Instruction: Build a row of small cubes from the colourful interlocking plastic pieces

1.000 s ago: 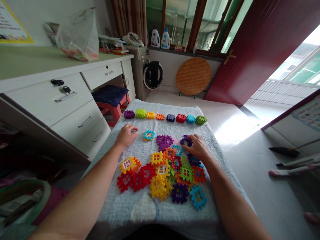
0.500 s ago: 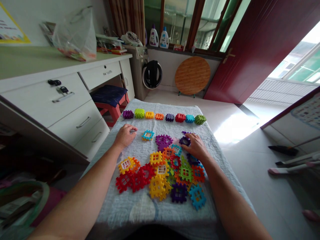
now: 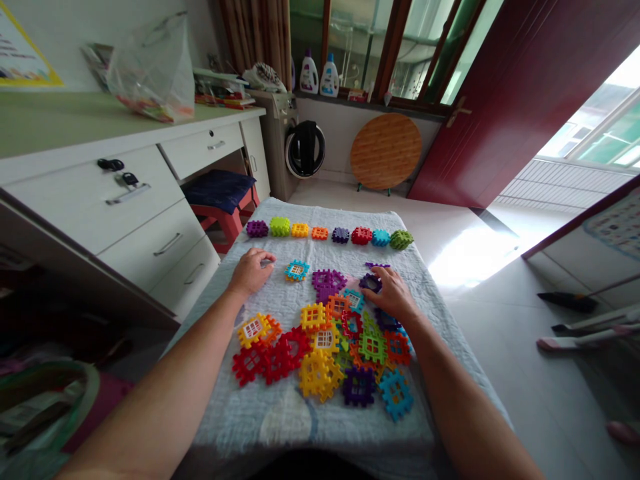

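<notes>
My right hand [image 3: 394,291] has its thumb and fingers on a dark purple interlocking plastic tile [image 3: 371,283], which lies on the cloth at the right. Just beyond those fingers is another flat purple tile [image 3: 377,265], partly hidden. My left hand [image 3: 251,271] rests on the cloth at the left, thumb and fingers apart, with a gap between them. To its right lies a light-blue tile [image 3: 297,270] with a white window insert, over a yellow piece. Magenta-purple tiles [image 3: 328,281] sit between my hands.
Loose red [image 3: 276,363], yellow [image 3: 319,375] and green tiles [image 3: 372,346] are heaped nearer me. Several assembled blocks form a row at the far edge, from a purple block [image 3: 257,229] to a green block [image 3: 401,239]. A pale cloth [image 3: 215,410] covers the table.
</notes>
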